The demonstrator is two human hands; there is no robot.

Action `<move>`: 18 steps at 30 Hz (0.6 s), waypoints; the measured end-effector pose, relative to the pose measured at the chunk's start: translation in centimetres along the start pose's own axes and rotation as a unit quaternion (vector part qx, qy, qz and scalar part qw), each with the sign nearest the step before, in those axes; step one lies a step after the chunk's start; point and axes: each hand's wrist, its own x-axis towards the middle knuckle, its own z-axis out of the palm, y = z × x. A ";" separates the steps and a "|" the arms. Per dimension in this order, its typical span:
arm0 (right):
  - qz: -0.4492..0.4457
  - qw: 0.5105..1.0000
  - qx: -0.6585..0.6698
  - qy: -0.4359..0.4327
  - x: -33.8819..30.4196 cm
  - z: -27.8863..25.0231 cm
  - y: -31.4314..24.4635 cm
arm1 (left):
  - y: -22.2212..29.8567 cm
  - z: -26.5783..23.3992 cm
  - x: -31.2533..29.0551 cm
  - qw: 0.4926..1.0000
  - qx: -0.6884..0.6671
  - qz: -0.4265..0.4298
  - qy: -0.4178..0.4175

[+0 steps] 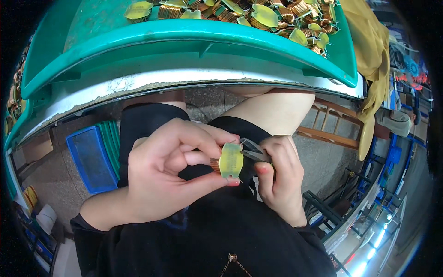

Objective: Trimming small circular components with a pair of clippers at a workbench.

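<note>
The held coil [231,160] sits in the left hand [161,171]; right of it are pliers [254,153], in the right hand [282,173]. Beyond the held coil stands the workbench [184,76], bearing a tray [198,30] with a coil heap [265,16] in it. Left of the held coil are stacked bins [92,159]; farther right, a stool [332,138]

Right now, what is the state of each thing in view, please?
Left hand: closed on one coil
Right hand: closed around pliers
Coil: wound, held in the fingers
Pliers: jaws parted, beside the coil
Green tray: partly filled with loose coils
Blue tray: stacked with green ones
Yellow cloth: draped, creased
</note>
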 end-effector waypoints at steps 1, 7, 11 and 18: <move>-0.008 1.000 0.002 0.000 0.0 0.0 0.1 | -0.1 -0.1 0.0 1.000 0.004 0.006 -0.010; -0.046 0.999 0.016 0.001 0.3 0.1 0.7 | -0.3 -0.4 -0.1 0.999 0.013 0.018 -0.044; -0.071 0.997 0.024 0.000 0.5 0.2 1.1 | 0.0 -0.4 0.0 0.999 0.004 0.009 -0.048; -0.086 0.996 0.017 -0.019 0.3 0.2 1.4 | 0.1 -0.7 0.2 0.998 0.017 0.004 -0.065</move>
